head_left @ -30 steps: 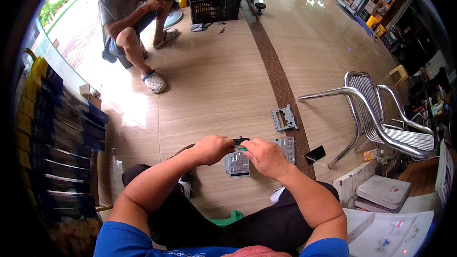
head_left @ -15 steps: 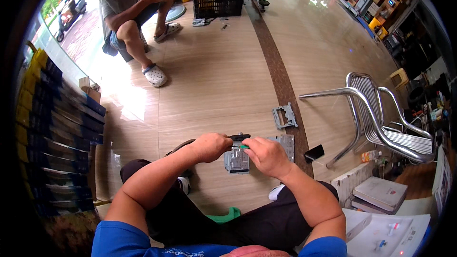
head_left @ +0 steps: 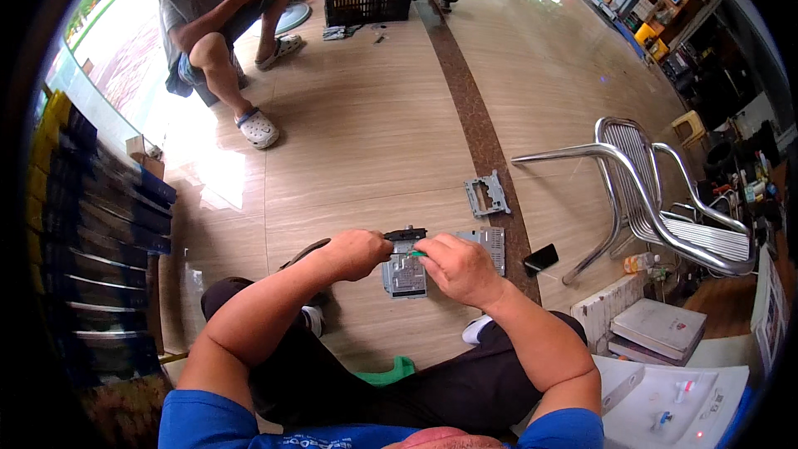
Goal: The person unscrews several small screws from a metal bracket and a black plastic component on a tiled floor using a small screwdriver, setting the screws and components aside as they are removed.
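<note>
- Steel chair [head_left: 640, 187]: stood to the right on the pale floor [head_left: 357, 141], well apart from the work.
- Grey metal plates [head_left: 404, 276]: lay on the floor below the hands, partly hidden; a dropped piece might have struck them and skidded off.
- Right hand [head_left: 461, 268]: thumb and fingers pinched a small green piece [head_left: 418, 254]. Too hard a push risked slipping into the other hand.
- Left hand [head_left: 359, 254]: fingers closed on the left end of a slim black part [head_left: 407, 234].
- Grey bracket [head_left: 487, 195]: beyond the plates, open-framed; a reaching foot could have bent it.
- Phone [head_left: 541, 259]: face up near the plates, exposed to falling bits.
- Black part: over the plates, gripped at one end, so liable to twist.
- Green piece: mostly covered by fingertips; its far end unreadable.
</note>
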Action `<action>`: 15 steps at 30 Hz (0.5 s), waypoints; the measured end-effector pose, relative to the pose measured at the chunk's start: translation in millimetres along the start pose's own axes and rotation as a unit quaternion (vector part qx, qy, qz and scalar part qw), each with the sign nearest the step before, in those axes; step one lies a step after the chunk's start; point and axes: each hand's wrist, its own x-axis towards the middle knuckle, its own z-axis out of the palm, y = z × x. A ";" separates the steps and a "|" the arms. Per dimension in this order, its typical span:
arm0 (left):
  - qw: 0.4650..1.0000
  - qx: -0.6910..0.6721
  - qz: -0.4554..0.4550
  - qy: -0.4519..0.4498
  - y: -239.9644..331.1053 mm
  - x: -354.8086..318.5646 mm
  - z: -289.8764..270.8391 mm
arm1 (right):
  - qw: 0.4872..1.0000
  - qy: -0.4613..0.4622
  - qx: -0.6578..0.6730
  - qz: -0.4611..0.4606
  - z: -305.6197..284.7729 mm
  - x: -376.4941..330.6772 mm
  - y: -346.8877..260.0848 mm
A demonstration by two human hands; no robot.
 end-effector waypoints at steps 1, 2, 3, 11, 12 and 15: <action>1.000 0.004 0.000 -0.006 -0.2 1.2 0.0 | 1.000 0.002 -0.003 0.001 -0.3 -0.5 -0.5; 1.000 0.010 0.003 -0.004 -1.5 2.7 2.2 | 1.000 0.003 -0.001 -0.002 0.3 -1.2 0.3; 1.000 0.016 0.006 -0.002 -3.5 4.4 6.1 | 1.000 0.003 0.000 -0.004 1.9 -2.1 2.0; 0.999 -0.003 0.032 0.022 6.2 3.0 1.4 | 0.999 -0.017 -0.003 -0.032 7.3 -5.6 3.1; 0.999 -0.008 0.036 0.025 6.4 3.0 1.9 | 0.999 -0.024 -0.006 -0.036 6.7 -5.6 3.1; 0.999 -0.007 0.040 0.025 4.5 4.5 5.3 | 0.998 -0.029 -0.014 -0.048 7.1 -6.1 2.4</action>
